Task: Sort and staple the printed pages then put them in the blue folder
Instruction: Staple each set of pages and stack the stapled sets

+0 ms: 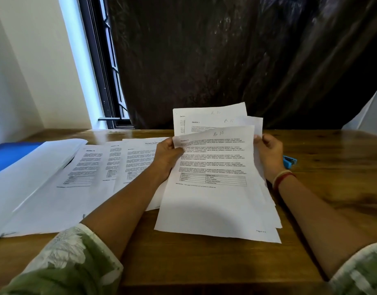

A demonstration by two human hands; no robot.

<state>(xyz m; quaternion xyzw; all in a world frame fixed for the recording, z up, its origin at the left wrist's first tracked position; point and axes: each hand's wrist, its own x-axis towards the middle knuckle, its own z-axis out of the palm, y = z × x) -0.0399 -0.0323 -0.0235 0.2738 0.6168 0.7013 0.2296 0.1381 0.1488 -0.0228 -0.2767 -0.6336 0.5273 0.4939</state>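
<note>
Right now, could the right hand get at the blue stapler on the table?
Probably yes. The stapler lies just beside the right hand, with nothing between them. But that hand grips the fanned pages, so it would have to release them first.

The wooden surface (pixel 332 158) in front of me fills the lower half of the frame. At the left edge lies a blue folder (pixel 11 156), mostly covered by white sheets (pixel 34 182). A row of printed pages (pixel 94 167) overlaps left of centre. A blue stapler (pixel 289 161) sits right of centre, partly hidden.
</note>
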